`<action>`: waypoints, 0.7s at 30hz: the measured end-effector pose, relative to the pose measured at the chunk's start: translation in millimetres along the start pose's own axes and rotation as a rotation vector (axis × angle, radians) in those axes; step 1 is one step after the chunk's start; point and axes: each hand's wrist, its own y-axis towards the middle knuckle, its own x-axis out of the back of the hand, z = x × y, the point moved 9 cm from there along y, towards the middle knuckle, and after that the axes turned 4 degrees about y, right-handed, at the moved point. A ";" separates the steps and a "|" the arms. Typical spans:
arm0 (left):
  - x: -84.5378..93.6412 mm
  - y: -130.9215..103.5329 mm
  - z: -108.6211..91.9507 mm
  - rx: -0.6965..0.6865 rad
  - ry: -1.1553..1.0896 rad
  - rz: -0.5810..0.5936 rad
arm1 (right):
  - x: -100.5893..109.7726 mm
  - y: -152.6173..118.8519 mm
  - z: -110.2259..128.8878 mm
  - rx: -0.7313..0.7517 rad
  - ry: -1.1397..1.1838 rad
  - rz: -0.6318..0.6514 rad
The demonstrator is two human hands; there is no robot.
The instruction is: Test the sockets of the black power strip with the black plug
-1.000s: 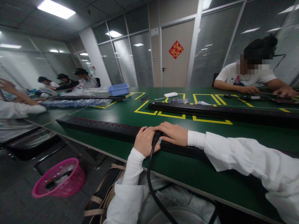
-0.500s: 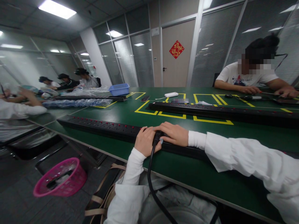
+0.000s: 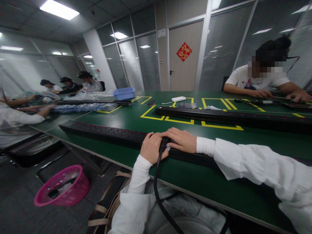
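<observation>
A long black power strip (image 3: 104, 131) with red switches lies along the front of the green table. Both my hands meet around a black power plug (image 3: 164, 142) at the strip's middle. My left hand (image 3: 152, 148) is closed about the plug's left side, its thumb near the plug's base. From the right, my right hand (image 3: 181, 139) rests over the strip with its fingertips on the plug. The plug's black cable (image 3: 157, 182) runs down over the table edge to my lap. Where the plug meets the strip is hidden by my fingers.
A second black power strip (image 3: 219, 115) lies farther back, behind yellow tape outlines. Beyond are a white power bank (image 3: 178, 98) and a blue bin (image 3: 124, 93). A pink basket (image 3: 80, 182) stands on the floor at left. Co-workers sit at right and left; bubble wrap (image 3: 85, 108) lies left.
My hands and the plug hold the same position. At the left, a co-worker's raised arm has come down to the table by the bubble wrap.
</observation>
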 end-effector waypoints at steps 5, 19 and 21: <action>0.5 -0.1 0.0 0.001 -0.005 -0.002 | 0.8 0.1 1.0 -0.008 0.004 0.008; -1.2 -0.2 0.1 0.004 0.002 -0.002 | 5.5 -0.7 5.9 -0.011 0.001 0.003; -1.9 -0.2 0.3 0.005 0.002 0.000 | 4.1 -0.2 4.4 -0.015 -0.004 0.006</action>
